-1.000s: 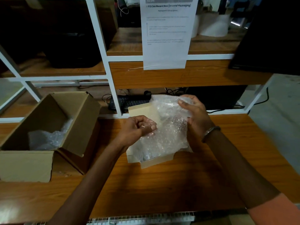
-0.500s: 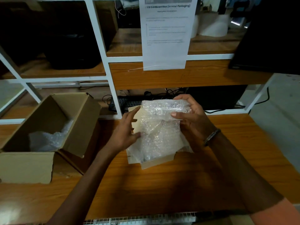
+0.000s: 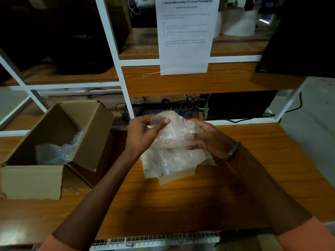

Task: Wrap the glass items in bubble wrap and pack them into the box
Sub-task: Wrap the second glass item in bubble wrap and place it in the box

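A bundle of clear bubble wrap [image 3: 174,134] is held above the wooden table, with whatever is inside hidden by the plastic. My left hand [image 3: 145,134] grips its left side, thumb pressed on top. My right hand [image 3: 208,138] holds its right side and underside. The loose tail of the wrap [image 3: 168,160] hangs down onto a flat beige cardboard piece [image 3: 177,175] lying on the table. An open cardboard box [image 3: 54,142] stands at the left, and a wrapped bubble-wrap bundle [image 3: 54,153] lies inside it.
White shelf frames [image 3: 125,84] rise behind the table, with a black keyboard [image 3: 157,111] and cables under the lower shelf. A printed instruction sheet [image 3: 184,35] hangs above. A dark monitor [image 3: 297,38] sits at the upper right. The table's front edge carries a wire grid [image 3: 154,240].
Both hands have lifted the bubble wrap bundle and folded the wrap tighter around it. My left hand went from flat against the side to gripping the top left.
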### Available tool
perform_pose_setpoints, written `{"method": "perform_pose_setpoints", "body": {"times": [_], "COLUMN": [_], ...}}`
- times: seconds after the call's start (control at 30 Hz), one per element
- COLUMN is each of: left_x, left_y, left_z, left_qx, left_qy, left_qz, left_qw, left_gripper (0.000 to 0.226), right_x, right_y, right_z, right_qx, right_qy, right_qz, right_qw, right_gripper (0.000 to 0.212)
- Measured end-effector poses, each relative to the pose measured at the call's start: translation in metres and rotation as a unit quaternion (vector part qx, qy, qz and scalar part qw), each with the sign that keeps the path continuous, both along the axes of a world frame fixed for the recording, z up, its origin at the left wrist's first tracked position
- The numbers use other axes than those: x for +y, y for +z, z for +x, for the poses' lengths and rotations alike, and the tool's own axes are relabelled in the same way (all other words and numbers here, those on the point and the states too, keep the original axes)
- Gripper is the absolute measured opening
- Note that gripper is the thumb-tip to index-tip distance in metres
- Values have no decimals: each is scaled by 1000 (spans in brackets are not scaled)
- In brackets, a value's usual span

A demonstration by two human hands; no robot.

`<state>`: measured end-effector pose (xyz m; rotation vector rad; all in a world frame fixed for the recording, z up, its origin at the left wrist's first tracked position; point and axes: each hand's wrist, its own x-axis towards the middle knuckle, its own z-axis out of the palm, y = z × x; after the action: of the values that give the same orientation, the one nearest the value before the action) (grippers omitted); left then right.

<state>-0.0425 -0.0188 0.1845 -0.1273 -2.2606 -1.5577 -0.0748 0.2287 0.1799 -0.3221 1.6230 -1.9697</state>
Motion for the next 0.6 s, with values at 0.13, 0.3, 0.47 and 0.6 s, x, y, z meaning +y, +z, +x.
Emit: {"method": "perform_pose_setpoints", "body": {"times": [0.13, 0.3, 0.47, 0.6], "left_x": [1, 7, 10, 12], "left_y": [-10, -32, -32, -37], "left_z": [-2, 9, 13, 15], "left_qx": [-214, -400, -464, -405], "left_qy": [-32, -73, -143, -78], "left_qz": [131, 257, 359, 359], "left_qw": [967, 876, 798, 837], "left_gripper": [27, 30, 40, 32], "right_x": [0, 1, -3, 7], "right_y": [-10, -29, -35, -36], "right_z": [10, 15, 11, 8], "right_qx": [6, -45, -25, -78], "right_qy": [26, 13, 8, 42], "right_qz": [9, -30, -1, -60], "right_qw": [1000, 998, 1000, 994], "right_gripper": [50, 46, 47, 48]}}
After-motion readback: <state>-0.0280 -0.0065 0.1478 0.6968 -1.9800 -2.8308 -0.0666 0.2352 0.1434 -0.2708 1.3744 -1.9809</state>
